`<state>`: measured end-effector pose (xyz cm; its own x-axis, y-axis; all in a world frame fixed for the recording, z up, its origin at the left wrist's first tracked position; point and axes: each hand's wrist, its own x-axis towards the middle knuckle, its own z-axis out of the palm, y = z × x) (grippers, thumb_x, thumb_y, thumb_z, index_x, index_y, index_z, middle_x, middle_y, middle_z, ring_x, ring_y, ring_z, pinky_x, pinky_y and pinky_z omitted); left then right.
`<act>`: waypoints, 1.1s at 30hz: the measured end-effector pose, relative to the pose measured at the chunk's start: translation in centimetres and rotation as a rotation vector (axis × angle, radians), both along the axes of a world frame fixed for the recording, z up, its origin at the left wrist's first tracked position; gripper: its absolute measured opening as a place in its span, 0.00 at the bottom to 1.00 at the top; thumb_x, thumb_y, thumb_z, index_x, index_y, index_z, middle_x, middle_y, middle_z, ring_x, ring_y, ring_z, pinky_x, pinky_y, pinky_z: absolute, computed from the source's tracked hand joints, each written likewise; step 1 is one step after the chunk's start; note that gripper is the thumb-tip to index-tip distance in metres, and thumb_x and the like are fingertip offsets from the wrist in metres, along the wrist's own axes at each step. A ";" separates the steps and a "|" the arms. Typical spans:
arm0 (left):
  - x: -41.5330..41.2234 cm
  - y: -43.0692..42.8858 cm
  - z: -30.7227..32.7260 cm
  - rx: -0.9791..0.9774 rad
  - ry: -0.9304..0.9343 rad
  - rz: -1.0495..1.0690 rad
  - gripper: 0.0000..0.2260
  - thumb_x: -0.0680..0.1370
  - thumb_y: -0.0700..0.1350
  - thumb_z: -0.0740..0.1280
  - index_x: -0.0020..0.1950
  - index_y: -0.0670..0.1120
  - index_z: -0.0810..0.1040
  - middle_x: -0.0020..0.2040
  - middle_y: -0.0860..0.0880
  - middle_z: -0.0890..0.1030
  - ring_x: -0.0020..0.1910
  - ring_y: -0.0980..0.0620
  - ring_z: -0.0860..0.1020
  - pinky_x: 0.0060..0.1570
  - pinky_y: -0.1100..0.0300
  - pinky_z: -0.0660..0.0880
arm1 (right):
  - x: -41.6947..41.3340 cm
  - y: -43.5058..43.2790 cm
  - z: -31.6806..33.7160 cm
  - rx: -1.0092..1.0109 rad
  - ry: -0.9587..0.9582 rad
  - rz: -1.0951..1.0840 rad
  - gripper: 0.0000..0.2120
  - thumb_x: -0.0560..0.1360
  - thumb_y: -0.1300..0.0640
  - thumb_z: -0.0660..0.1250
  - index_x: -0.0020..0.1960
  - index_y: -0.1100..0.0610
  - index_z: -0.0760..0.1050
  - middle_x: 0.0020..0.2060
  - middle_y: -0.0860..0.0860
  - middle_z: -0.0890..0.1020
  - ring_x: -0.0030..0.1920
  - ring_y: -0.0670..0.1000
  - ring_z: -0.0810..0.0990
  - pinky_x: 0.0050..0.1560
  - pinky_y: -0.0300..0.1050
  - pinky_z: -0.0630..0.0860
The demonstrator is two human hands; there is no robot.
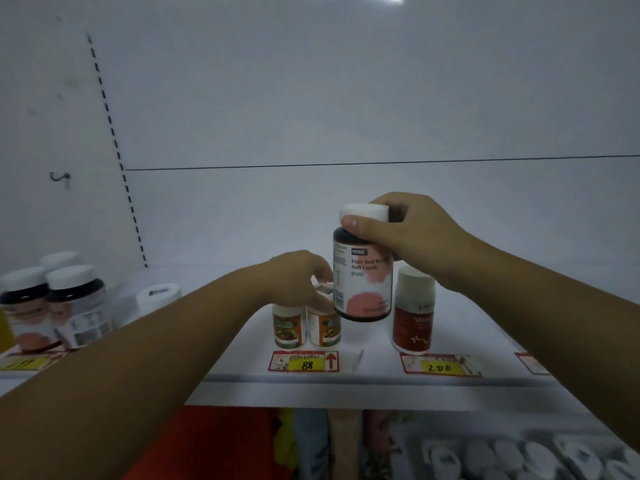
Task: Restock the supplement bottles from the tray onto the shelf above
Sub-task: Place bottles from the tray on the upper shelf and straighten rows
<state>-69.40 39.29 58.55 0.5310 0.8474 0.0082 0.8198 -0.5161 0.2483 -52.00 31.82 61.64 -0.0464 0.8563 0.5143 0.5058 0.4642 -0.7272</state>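
Item 1. Soft-candy bottle [363,282]: dark body, white cap, pink-and-white label. We found it in the air over the middle of the shelf [450,379], upright, bottom clear of the board, just in front of the stock standing there. The right hand [412,233] gripped it from above, fingers and thumb curled round the cap and neck, a hold that left the base free for setting down.

Item 2. First small bottle [289,327] and second small bottle [323,329]: orange-and-green labels, side by side near the shelf's front edge, behind the price tag marked 88 [304,362]. The left hand [301,275] lay on top of them, fingers curled over the second small bottle's cap; we judged it was steadying or shifting the pair to open a space, though blur hid the exact contact.

Item 3. Red-labelled bottle [414,320]: upright, just beside the carried bottle on its right, behind the tag marked 200 [440,367].

Item 4. Matching dark bottles [52,306]: grouped at the shelf's left end, same label as Item 1, so we judged that group its likely destination.

Item 5. Tray [519,455]: below the shelf at lower right, holding what looked like white caps, still awaiting restocking.
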 end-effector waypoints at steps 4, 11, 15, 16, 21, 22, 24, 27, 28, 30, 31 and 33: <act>-3.8 -0.9 3.3 0.112 -0.047 0.072 0.22 0.72 0.54 0.70 0.63 0.49 0.73 0.60 0.53 0.77 0.58 0.53 0.74 0.57 0.60 0.71 | -2.1 1.4 1.8 -0.009 -0.010 0.070 0.24 0.58 0.34 0.69 0.45 0.49 0.74 0.41 0.47 0.81 0.41 0.46 0.81 0.39 0.42 0.79; -14.7 -3.1 8.6 0.071 -0.523 0.109 0.10 0.71 0.50 0.72 0.51 0.57 0.79 0.47 0.58 0.84 0.49 0.61 0.81 0.50 0.64 0.76 | -10.6 4.2 4.0 0.014 0.038 0.177 0.26 0.57 0.35 0.71 0.46 0.53 0.76 0.41 0.49 0.83 0.42 0.49 0.82 0.45 0.50 0.81; -19.7 -3.2 9.7 0.005 -0.656 0.065 0.20 0.64 0.53 0.76 0.55 0.58 0.77 0.50 0.57 0.83 0.49 0.60 0.82 0.46 0.64 0.80 | -17.5 6.2 5.0 0.048 0.105 0.200 0.23 0.60 0.38 0.73 0.46 0.53 0.76 0.42 0.50 0.83 0.43 0.50 0.83 0.45 0.50 0.81; -21.0 -2.9 9.7 0.033 -0.668 0.074 0.19 0.65 0.52 0.76 0.54 0.58 0.77 0.50 0.56 0.83 0.48 0.60 0.82 0.46 0.63 0.81 | -19.6 6.6 5.2 0.057 0.120 0.204 0.23 0.62 0.39 0.73 0.47 0.54 0.75 0.43 0.50 0.83 0.43 0.50 0.83 0.45 0.50 0.81; -28.2 -0.9 9.8 0.181 -0.733 0.094 0.15 0.69 0.44 0.75 0.54 0.52 0.79 0.51 0.53 0.83 0.48 0.54 0.83 0.47 0.58 0.81 | -28.7 8.8 6.1 0.077 0.093 0.232 0.18 0.69 0.43 0.70 0.51 0.56 0.77 0.44 0.52 0.83 0.44 0.52 0.83 0.48 0.52 0.81; -29.4 -0.4 9.8 0.188 -0.748 0.086 0.15 0.69 0.44 0.75 0.54 0.52 0.78 0.51 0.54 0.82 0.48 0.54 0.83 0.47 0.58 0.81 | -30.0 9.3 6.3 0.079 0.091 0.238 0.18 0.69 0.44 0.69 0.51 0.56 0.77 0.44 0.53 0.83 0.45 0.53 0.83 0.49 0.53 0.81; -31.4 0.8 9.8 0.197 -0.760 0.082 0.15 0.70 0.43 0.74 0.54 0.52 0.78 0.51 0.54 0.82 0.48 0.54 0.83 0.48 0.58 0.81 | -31.9 10.3 6.4 0.059 0.100 0.253 0.16 0.71 0.45 0.67 0.49 0.57 0.78 0.45 0.55 0.83 0.47 0.55 0.82 0.52 0.56 0.80; -33.4 2.7 9.4 0.196 -0.711 0.088 0.17 0.71 0.42 0.73 0.58 0.51 0.76 0.55 0.54 0.80 0.49 0.54 0.82 0.47 0.59 0.78 | -34.0 12.0 6.3 0.019 0.087 0.260 0.15 0.74 0.47 0.64 0.48 0.59 0.77 0.48 0.57 0.82 0.51 0.57 0.81 0.56 0.60 0.77; -33.9 3.3 9.3 0.186 -0.690 0.089 0.19 0.71 0.42 0.73 0.60 0.51 0.76 0.56 0.54 0.80 0.49 0.54 0.81 0.48 0.60 0.76 | -34.5 12.7 6.1 0.012 0.082 0.249 0.14 0.74 0.47 0.65 0.49 0.58 0.77 0.48 0.56 0.82 0.51 0.57 0.81 0.57 0.60 0.77; -34.8 4.5 8.6 0.162 -0.636 0.097 0.22 0.72 0.44 0.72 0.64 0.51 0.74 0.59 0.52 0.78 0.52 0.53 0.81 0.53 0.57 0.77 | -35.4 14.2 5.3 -0.003 0.084 0.195 0.16 0.72 0.45 0.66 0.52 0.55 0.76 0.49 0.54 0.81 0.51 0.55 0.80 0.56 0.58 0.77; -35.3 5.0 8.3 0.163 -0.591 0.112 0.23 0.72 0.46 0.72 0.66 0.50 0.72 0.60 0.51 0.78 0.53 0.52 0.80 0.56 0.55 0.76 | -35.8 15.0 4.7 -0.009 0.077 0.157 0.18 0.71 0.43 0.67 0.53 0.55 0.74 0.49 0.53 0.80 0.51 0.54 0.80 0.55 0.56 0.78; -36.6 6.1 7.8 0.224 -0.421 0.157 0.25 0.74 0.52 0.69 0.69 0.50 0.68 0.63 0.50 0.76 0.58 0.52 0.77 0.60 0.55 0.74 | -36.4 16.6 3.2 -0.029 0.034 0.088 0.20 0.69 0.40 0.68 0.53 0.53 0.72 0.49 0.50 0.79 0.49 0.51 0.79 0.50 0.51 0.79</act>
<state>-105.95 45.37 66.35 0.3087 0.8698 0.3849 0.7446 -0.4728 0.4712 -88.40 48.39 64.88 -0.1052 0.8642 0.4920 0.4384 0.4844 -0.7571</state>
